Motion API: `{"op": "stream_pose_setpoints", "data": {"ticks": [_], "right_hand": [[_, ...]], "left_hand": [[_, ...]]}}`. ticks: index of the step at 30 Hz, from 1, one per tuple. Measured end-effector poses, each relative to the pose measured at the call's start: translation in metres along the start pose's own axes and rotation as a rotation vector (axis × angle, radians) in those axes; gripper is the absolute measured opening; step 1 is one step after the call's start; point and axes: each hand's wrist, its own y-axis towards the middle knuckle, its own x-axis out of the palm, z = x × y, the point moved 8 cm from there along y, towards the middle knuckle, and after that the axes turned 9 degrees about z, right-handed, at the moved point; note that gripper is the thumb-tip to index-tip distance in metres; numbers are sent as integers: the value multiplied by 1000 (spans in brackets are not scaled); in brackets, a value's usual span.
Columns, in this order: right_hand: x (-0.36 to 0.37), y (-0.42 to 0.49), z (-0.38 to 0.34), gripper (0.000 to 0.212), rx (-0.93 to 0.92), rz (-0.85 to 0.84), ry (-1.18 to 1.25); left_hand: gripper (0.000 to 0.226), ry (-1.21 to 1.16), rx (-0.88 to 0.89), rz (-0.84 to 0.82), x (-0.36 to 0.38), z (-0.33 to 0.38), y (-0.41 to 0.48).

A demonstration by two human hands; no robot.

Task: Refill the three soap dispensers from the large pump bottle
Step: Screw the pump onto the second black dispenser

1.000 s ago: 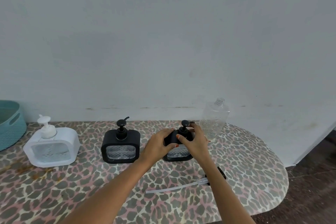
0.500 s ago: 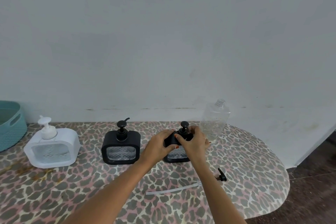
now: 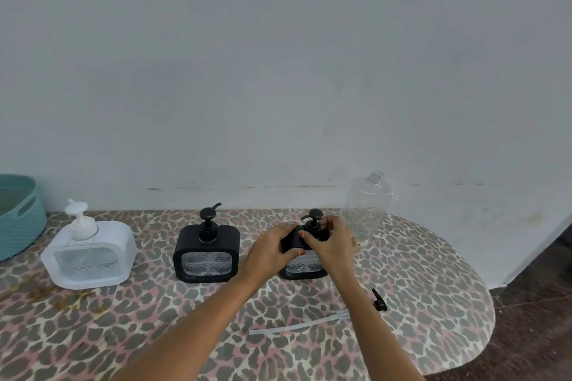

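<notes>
White dispenser [image 3: 88,254] well left of the clear bottle [image 3: 366,210]; black dispenser [image 3: 206,252] nearer it; just left of the bottle, left hand [image 3: 270,249] grips a second black dispenser [image 3: 305,267], right hand [image 3: 332,246] pinches its pump neck; detached pump [image 3: 379,305] lies before the bottle.

Two arms and two hands show. The left arm [image 3: 201,318] and the right arm [image 3: 377,328] are bare from the wrist to the edge of the picture. Both arms are long and slim. The left hand [image 3: 269,252] and the right hand [image 3: 332,246] are bare too. The fingers [image 3: 337,224] are thin. Some nails are painted orange-red: one nail [image 3: 301,234] shows on the right thumb, and one more shows just under it. A tiny shiny spot sits on the far side of the right hand. It is too small to tell what it is.
</notes>
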Motion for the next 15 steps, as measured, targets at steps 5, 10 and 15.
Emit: {"op": "stream_pose_setpoints", "data": {"ticks": [5, 10, 15], "right_hand": [[3, 0, 1, 43, -14, -15, -71], [2, 3, -1, 39, -18, -207, 67], [-1, 6, -3, 24, -55, -132, 13]], "left_hand": [[58, -1, -3, -8, 0, -1, 0], [57, 1, 5, 1, -1, 2, 0], [58, -1, -10, -7, 0, 2, -1]]}}
